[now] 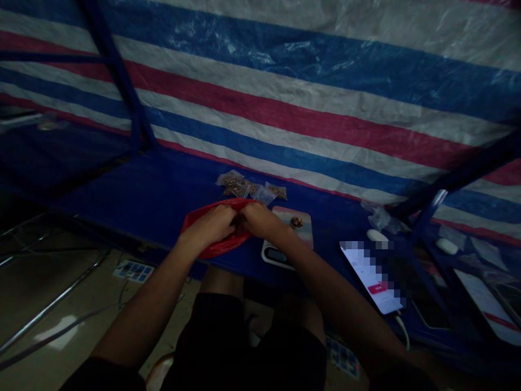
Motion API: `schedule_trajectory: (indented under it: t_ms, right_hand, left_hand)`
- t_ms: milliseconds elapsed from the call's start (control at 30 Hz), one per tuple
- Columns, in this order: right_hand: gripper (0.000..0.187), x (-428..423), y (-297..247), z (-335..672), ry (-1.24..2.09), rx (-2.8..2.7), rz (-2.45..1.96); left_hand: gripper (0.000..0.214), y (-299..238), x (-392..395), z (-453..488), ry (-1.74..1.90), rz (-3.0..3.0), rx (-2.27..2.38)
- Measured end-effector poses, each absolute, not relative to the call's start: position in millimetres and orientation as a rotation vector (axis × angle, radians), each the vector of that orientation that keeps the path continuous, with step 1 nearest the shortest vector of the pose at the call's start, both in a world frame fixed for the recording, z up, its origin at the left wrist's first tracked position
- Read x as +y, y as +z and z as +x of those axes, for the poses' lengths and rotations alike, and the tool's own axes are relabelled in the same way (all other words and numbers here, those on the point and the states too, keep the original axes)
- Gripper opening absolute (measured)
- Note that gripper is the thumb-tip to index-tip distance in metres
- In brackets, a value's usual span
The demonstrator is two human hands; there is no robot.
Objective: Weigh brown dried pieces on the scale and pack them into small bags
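Observation:
A red plastic bag point(222, 248) lies with its mouth spread at the front edge of the blue table. My left hand point(217, 224) dips into it from the left, fingers curled, with the tips out of sight. From the right, my right hand point(260, 220) reaches in beside it, its fingers also bent and partly hidden. What either hand pinches cannot be made out. Just right of the bag stands a flat white digital scale point(307, 234), partly covered by my right forearm. On it sits a small brownish heap point(297, 222). Behind the bag lie several small clear bags point(236, 184) with brown bits inside.
To the right lies a lit phone point(376, 279) with a cable, near a dark phone point(431, 307) and another lit phone point(490, 307). White earbud-like cases point(377, 235) and clear plastic bags point(385, 220) lie behind. A striped tarp point(285, 108) hangs behind blue metal posts point(122, 81).

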State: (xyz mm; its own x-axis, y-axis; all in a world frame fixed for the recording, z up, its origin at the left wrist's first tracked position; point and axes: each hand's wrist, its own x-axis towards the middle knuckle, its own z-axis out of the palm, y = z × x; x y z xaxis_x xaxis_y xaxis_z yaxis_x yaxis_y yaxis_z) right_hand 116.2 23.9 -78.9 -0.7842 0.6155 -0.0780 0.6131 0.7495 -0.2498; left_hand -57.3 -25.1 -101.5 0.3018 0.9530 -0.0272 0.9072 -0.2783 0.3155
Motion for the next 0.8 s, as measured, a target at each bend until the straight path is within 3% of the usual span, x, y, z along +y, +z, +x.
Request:
schedule_trajectory:
  t_ms: [300, 800]
  right_hand:
    - [0.028, 23.5, -76.5, 115.4, 0.334, -2.936, -1.087]
    - [0.021, 15.8, -59.2, 148.4, 0.765, -2.341, -0.83]
  left_hand:
    - [0.023, -96.2, -25.8, -60.2, 0.293, 2.286, 1.592]
    - [0.02, -82.8, -29.1, -64.8, 0.505, 2.348, 1.531]
